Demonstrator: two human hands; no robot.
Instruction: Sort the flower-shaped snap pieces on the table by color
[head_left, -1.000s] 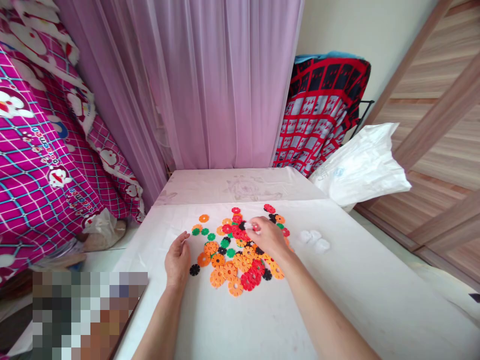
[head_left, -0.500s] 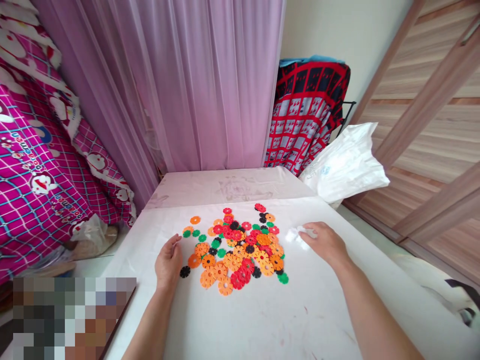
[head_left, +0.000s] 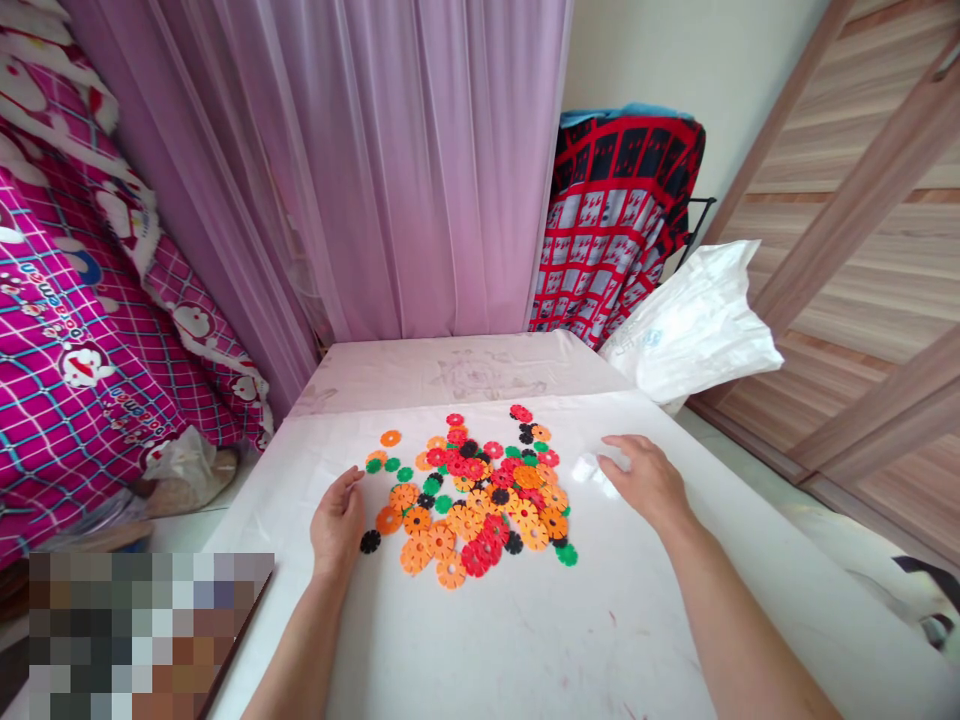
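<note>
Flower-shaped notched discs in orange, red, green and black (head_left: 465,520) lie in a loose, overlapping pile on the white-covered table (head_left: 450,660). My left hand (head_left: 337,520) is at the pile's left side, near a single black disc (head_left: 370,541); its fingers are curled together, and whether anything is between them is hidden. To the right of the pile, my right hand (head_left: 646,482) has its thumb and forefinger apart with nothing between them. Beside that thumb lies a small crumpled white piece (head_left: 594,474), partly behind the hand.
A white bag (head_left: 697,325) stands at the table's back right, before a red-and-black patterned cloth (head_left: 615,220). Purple curtains (head_left: 420,170) hang behind the table. On the left are a pink patterned cloth (head_left: 90,300) and a clear plastic bag (head_left: 191,470). Wooden doors (head_left: 862,250) stand right.
My right hand has let go of the crumpled white piece; its thumb and forefinger have spread apart. My left hand and the discs look unchanged.
</note>
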